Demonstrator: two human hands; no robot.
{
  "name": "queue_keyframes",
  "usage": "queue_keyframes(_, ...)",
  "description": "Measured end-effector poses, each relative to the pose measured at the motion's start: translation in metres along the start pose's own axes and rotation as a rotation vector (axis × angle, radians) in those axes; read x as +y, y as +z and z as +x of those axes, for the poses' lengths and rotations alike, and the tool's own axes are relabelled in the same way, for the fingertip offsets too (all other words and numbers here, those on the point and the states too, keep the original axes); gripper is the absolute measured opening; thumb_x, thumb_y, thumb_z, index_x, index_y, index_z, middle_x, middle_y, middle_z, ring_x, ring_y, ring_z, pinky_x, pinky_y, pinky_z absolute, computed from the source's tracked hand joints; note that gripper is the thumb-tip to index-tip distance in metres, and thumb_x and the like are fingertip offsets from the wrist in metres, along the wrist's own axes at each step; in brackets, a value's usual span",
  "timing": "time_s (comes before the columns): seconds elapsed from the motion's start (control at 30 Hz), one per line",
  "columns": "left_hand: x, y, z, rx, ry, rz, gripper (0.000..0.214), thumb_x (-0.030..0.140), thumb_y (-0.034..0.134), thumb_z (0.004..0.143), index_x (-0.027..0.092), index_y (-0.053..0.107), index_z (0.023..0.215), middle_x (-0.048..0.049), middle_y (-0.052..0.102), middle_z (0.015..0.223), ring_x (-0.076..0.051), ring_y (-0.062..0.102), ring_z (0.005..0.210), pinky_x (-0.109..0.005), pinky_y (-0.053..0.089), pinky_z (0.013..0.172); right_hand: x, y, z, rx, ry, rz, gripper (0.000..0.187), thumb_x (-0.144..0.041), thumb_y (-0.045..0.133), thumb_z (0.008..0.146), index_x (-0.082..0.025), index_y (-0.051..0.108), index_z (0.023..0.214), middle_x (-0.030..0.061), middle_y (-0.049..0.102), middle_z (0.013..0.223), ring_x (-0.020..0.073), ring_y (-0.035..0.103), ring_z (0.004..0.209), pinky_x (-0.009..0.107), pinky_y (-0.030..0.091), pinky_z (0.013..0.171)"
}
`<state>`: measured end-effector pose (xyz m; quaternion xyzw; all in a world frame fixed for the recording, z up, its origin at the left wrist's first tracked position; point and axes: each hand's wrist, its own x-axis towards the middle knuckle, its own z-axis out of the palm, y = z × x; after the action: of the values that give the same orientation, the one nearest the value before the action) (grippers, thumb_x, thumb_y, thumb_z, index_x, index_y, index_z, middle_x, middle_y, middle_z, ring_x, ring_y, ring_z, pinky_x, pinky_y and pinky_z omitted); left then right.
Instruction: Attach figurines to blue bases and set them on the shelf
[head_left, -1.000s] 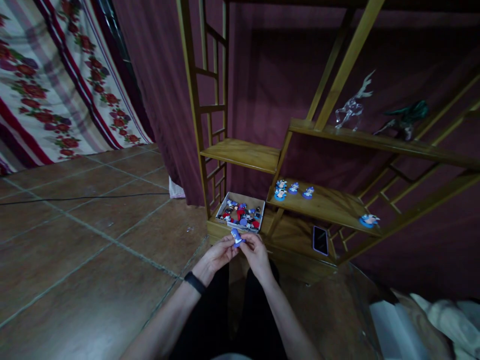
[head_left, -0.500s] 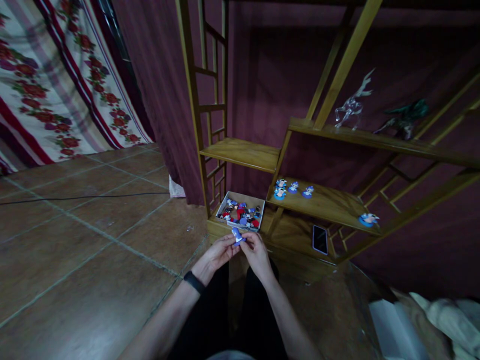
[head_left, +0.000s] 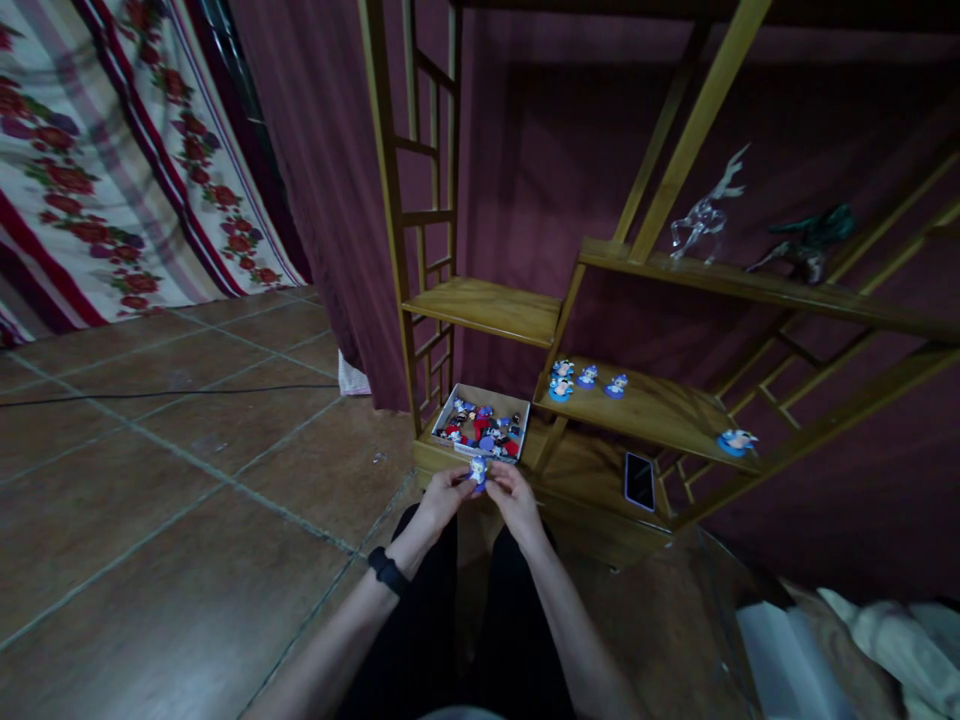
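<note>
My left hand (head_left: pixel 441 495) and my right hand (head_left: pixel 514 497) meet in front of me, both pinching a small blue and white toy figure (head_left: pixel 478 470) between their fingertips. Just beyond it, an open cardboard box (head_left: pixel 484 425) full of several more small figures sits on the bottom shelf of a wooden rack (head_left: pixel 487 305). A black band is on my left wrist.
Three figures on blue bases (head_left: pixel 585 380) stand on a middle shelf and another (head_left: pixel 737 441) at its right end. A phone (head_left: pixel 640 480) lies on the low shelf. A glass deer (head_left: pixel 705 212) and a dark ornament (head_left: pixel 814 238) stand higher. A cable (head_left: pixel 150 395) crosses the tiled floor.
Both hands have moved slightly forward toward the box with the figure, which has turned between the fingers.
</note>
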<state>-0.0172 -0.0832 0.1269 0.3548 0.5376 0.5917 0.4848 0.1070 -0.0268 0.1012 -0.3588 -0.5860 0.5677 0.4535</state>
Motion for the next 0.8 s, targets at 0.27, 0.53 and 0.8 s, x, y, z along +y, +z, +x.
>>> queue_keyframes(0.27, -0.008, 0.0, -0.005, 0.015, 0.212, 0.27, 0.029, 0.023, 0.057, 0.072, 0.016, 0.069, 0.098, -0.0057, 0.07, 0.091, -0.021, 0.062, 0.084, -0.033, 0.048, 0.074, 0.001, 0.001, 0.002, -0.091, -0.048, 0.005, 0.03, -0.028, 0.062, 0.07, -0.021, 0.06, 0.099, 0.0032, 0.068, 0.094, 0.0189, 0.063, 0.087, 0.033, 0.05, 0.08)
queue_keyframes(0.53, -0.004, 0.004, -0.011, 0.08, 0.323, 0.192, 0.033, 0.015, 0.063, 0.066, 0.018, 0.067, 0.099, -0.009, 0.066, 0.106, -0.023, 0.06, 0.097, -0.038, 0.047, 0.085, -0.009, -0.007, -0.001, -0.122, -0.055, -0.001, 0.024, -0.024, 0.061, 0.071, -0.021, 0.059, 0.095, 0.0016, 0.067, 0.091, 0.0174, 0.064, 0.085, 0.031, 0.049, 0.081)
queue_keyframes(0.8, 0.011, 0.011, -0.027, 0.103, 0.495, 0.4, 0.04, 0.012, 0.054, 0.075, 0.025, 0.059, 0.112, -0.0055, 0.06, 0.116, -0.02, 0.055, 0.108, -0.038, 0.042, 0.094, -0.023, -0.008, -0.009, -0.111, -0.135, -0.033, 0.024, -0.024, 0.058, 0.074, -0.022, 0.059, 0.097, 0.0028, 0.065, 0.1, 0.0191, 0.061, 0.094, 0.034, 0.047, 0.088)
